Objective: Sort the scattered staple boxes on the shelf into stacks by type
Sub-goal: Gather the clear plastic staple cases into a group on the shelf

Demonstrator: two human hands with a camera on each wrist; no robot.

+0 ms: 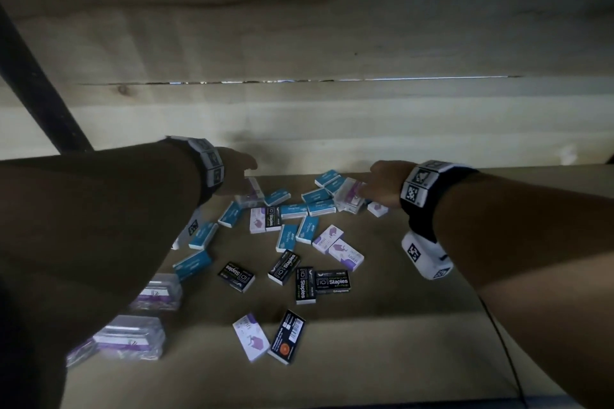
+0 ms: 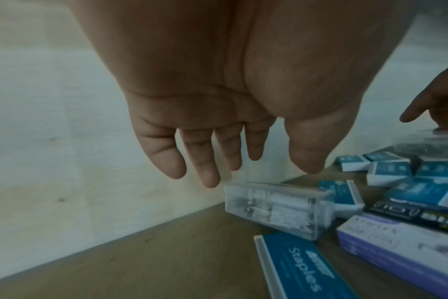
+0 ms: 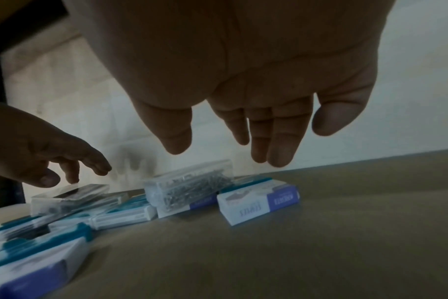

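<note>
Small staple boxes lie scattered on the brown shelf (image 1: 415,325): blue ones (image 1: 294,210), black ones (image 1: 305,279), white-and-purple ones (image 1: 345,256). My left hand (image 1: 242,173) (image 2: 258,168) reaches to the back with straight fingers, just over a clear plastic box (image 1: 249,196) (image 2: 276,208); a fingertip seems to touch its lid. My right hand (image 1: 378,186) (image 3: 228,155) is also open, over a second clear box (image 1: 349,196) (image 3: 189,186) that rests tilted on other boxes. Neither hand grips anything.
Two more clear plastic boxes (image 1: 159,292) (image 1: 133,339) sit at the front left, partly under my left arm. A pale wooden back wall (image 1: 299,126) closes the shelf just behind the hands. A black brace (image 1: 40,93) slants at the left. A thin cable (image 1: 505,359) runs at the right.
</note>
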